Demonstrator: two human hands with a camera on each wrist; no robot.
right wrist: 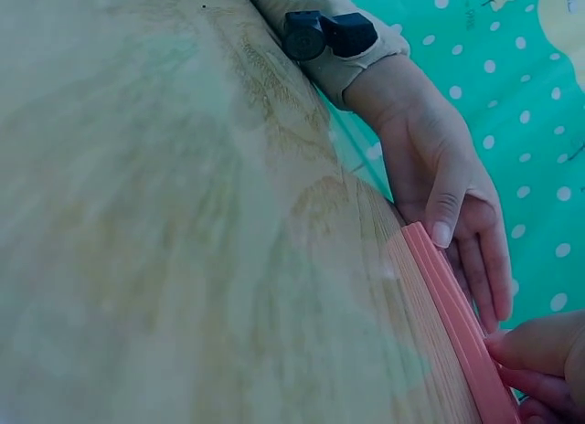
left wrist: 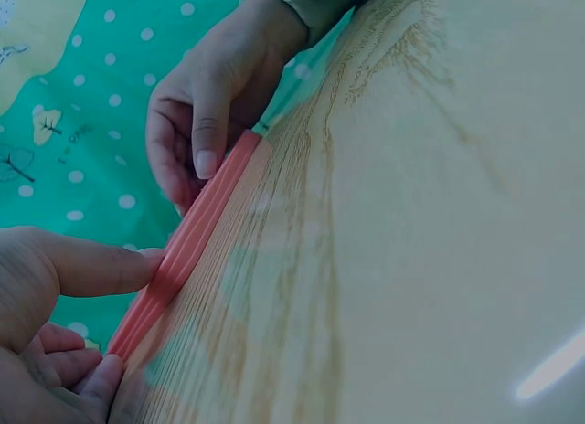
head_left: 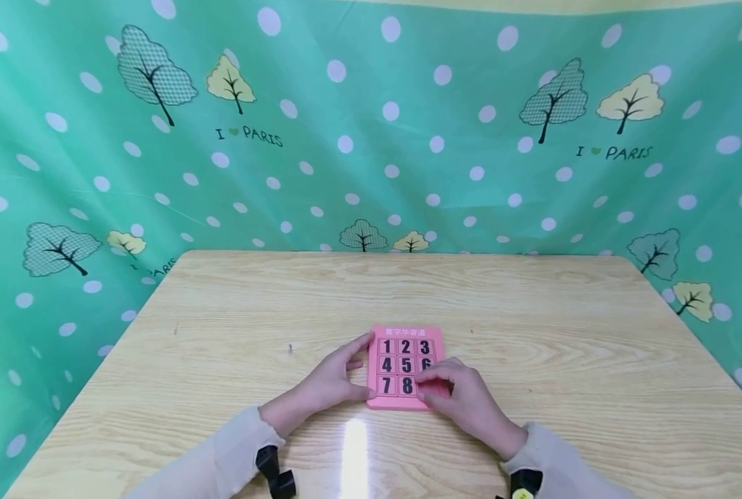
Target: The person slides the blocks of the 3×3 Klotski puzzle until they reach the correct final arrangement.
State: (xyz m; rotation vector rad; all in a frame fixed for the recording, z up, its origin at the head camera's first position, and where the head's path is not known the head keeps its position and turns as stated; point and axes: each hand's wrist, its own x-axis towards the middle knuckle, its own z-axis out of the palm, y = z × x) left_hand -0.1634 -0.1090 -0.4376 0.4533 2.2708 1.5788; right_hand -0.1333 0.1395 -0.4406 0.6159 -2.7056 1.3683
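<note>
A pink sliding number puzzle [head_left: 406, 402] lies flat on the table in the head view, its black-numbered tiles running in order from 1 to 8. My left hand [head_left: 336, 374] holds the puzzle's left side, forefinger near the top corner and thumb at the bottom corner. Over the lower right part is my right hand [head_left: 464, 398], its bent forefinger and thumb slightly apart at the right edge of the 8 tile [head_left: 407, 385]. That hand covers the bottom right place and part of the 6 tile [head_left: 426, 364]. Both wrist views show the puzzle's pink edge [left wrist: 196, 237] side-on.
The wooden table [head_left: 252, 298] extends around the puzzle on every side. Behind it hangs a green dotted curtain [head_left: 371, 159] with printed trees. A bright light reflection [head_left: 354, 457] falls on the tabletop between the forearms. Black wrist cameras [head_left: 275, 471] sit at the sleeves.
</note>
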